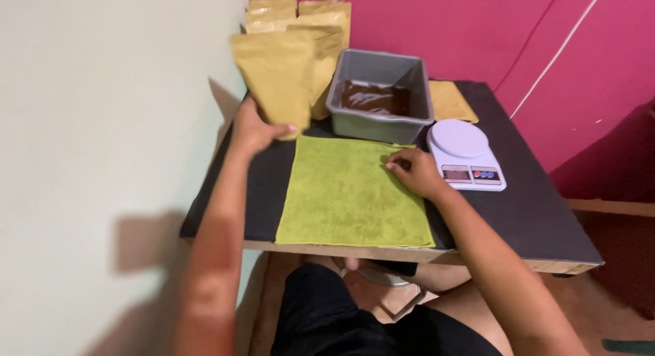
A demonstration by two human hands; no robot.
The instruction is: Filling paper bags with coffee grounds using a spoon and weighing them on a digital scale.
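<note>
Your left hand (254, 129) grasps 1 pouch (274, 76) at its bottom; your right hand (417, 172) lies released on the cloth (344, 199).

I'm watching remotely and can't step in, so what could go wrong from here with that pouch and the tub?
1. The left hand grips the gold pouch only at its bottom; it may tip into the pouches leaning behind.
2. The grey tub of brown material sits close beside; a swing could knock it.
3. The right hand pins only one corner of the green cloth, which may slide.
</note>
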